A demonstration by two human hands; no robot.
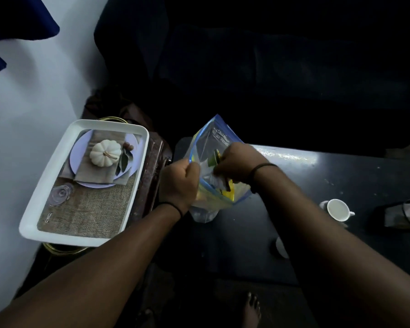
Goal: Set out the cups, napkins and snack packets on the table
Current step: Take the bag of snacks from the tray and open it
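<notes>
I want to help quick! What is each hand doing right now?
Left hand: grips the edge of the clear blue-edged plastic zip bag.
Right hand: reaches inside the bag, gripping a yellow-green snack packet.

Clear zip bag (212,147) held open by left hand (182,183), snack packet (217,172) gripped inside by right hand (239,162), white cup (337,209) set on dark table (365,171), white tray (81,183) placed alongside.

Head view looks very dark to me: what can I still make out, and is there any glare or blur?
Head view: dim and underexposed, top half near black. Tray and wall at left are brightest. Glare streak on the table beyond the bag. Cup is readable; packets in the bag are soft. Wide-angle bend at the edges.
</notes>
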